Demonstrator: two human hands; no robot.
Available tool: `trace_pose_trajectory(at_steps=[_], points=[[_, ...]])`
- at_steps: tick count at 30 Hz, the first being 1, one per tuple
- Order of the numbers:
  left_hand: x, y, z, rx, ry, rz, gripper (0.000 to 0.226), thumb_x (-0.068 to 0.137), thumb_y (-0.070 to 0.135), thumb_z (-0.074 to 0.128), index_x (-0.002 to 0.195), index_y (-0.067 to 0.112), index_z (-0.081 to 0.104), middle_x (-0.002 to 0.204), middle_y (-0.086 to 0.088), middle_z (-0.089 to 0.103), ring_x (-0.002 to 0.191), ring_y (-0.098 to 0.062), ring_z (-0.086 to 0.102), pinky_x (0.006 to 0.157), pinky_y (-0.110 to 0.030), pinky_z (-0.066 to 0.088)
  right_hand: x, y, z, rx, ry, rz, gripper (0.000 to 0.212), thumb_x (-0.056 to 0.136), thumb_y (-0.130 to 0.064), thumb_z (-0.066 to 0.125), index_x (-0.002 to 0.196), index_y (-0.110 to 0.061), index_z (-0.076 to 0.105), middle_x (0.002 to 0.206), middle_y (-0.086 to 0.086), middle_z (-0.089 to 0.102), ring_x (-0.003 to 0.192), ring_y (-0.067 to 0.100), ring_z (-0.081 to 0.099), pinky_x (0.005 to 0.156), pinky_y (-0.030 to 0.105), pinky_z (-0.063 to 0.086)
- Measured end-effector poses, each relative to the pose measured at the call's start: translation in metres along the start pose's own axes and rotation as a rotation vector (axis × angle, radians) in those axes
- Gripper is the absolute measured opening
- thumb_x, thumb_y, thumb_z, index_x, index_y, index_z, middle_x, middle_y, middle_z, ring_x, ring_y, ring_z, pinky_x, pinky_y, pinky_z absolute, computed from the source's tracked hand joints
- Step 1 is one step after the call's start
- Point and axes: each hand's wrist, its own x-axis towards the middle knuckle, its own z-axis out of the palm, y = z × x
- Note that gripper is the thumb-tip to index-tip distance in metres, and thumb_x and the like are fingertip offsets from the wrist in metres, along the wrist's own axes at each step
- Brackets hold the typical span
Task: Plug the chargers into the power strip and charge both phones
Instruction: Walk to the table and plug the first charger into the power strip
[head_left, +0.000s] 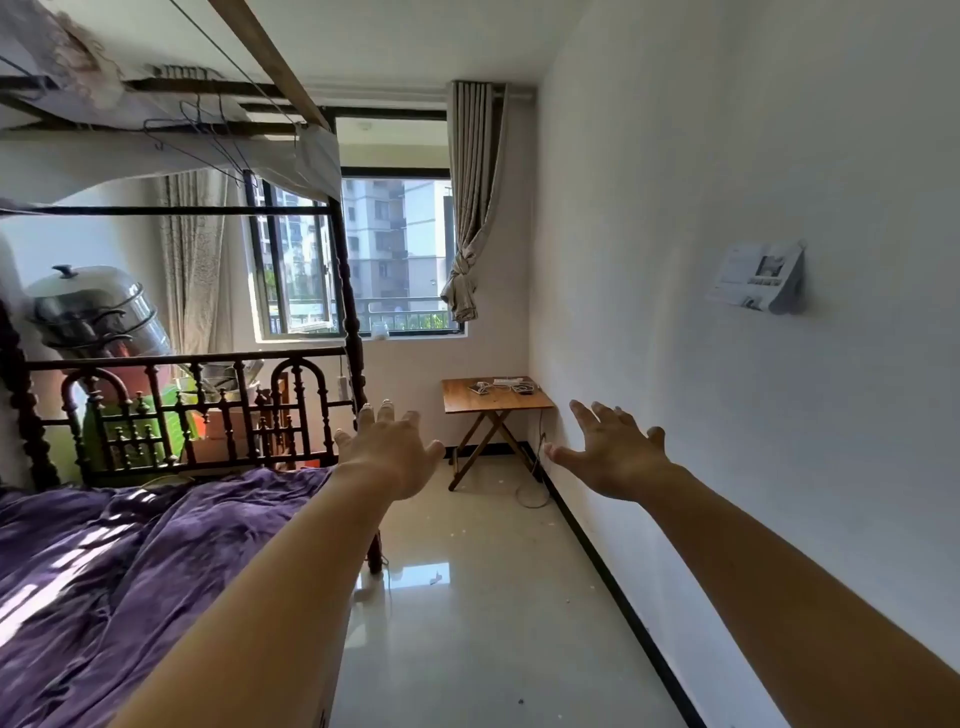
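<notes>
Both hands, left hand (395, 452) and right hand (615, 457), are spread empty; walk closer to the worktop (496, 397) before grabbing any charger.

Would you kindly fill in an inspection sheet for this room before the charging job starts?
Surface: small wooden folding table in the far corner under the window.
Job's things: white power strip and a dark phone on the table; details too small to tell.
Clutter: nothing seen on the table.
Hands: left hand and right hand held out, fingers spread, empty.
Cables: white cables on the table; one trails to the floor.
Surroundings: bed with purple blanket left, white wall right.
</notes>
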Motion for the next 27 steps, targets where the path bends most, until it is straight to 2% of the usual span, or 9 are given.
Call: trace_pose_trajectory(at_steps=[10, 19, 27], points=[[0.129, 0.017, 0.050, 0.037, -0.012, -0.018, 0.063, 0.094, 0.050, 0.038, 0.148, 0.022, 0.026, 0.158, -0.010, 0.018, 0.145, -0.031, 0.010, 0.110, -0.058, 0.019, 0.135, 0.024, 0.037, -0.086, 0.013, -0.016, 0.078, 0.088, -0.064, 0.038, 0.150, -0.025, 0.010, 0.159, 0.005, 0.014, 0.146, 0.027, 0.008, 0.112, 0.057, 0.010], [0.260, 0.038, 0.102, 0.004, -0.017, 0.021, 0.057, 0.093, 0.046, 0.041, 0.143, 0.018, 0.034, 0.146, -0.009, 0.038, 0.135, -0.030, 0.028, 0.105, -0.054, 0.029, 0.268, 0.047, 0.084, -0.087, -0.015, -0.023, 0.074, 0.087, -0.058, 0.044, 0.147, -0.021, 0.020, 0.155, 0.006, 0.026, 0.141, 0.027, 0.021, 0.108, 0.056, 0.018], [0.421, 0.037, 0.161, 0.027, -0.034, 0.050, 0.056, 0.094, 0.044, 0.041, 0.142, 0.017, 0.036, 0.145, -0.010, 0.040, 0.135, -0.029, 0.030, 0.105, -0.052, 0.032, 0.429, 0.063, 0.142, -0.118, -0.028, -0.002, 0.074, 0.087, -0.059, 0.045, 0.146, -0.020, 0.023, 0.153, 0.006, 0.029, 0.140, 0.026, 0.023, 0.107, 0.055, 0.020]])
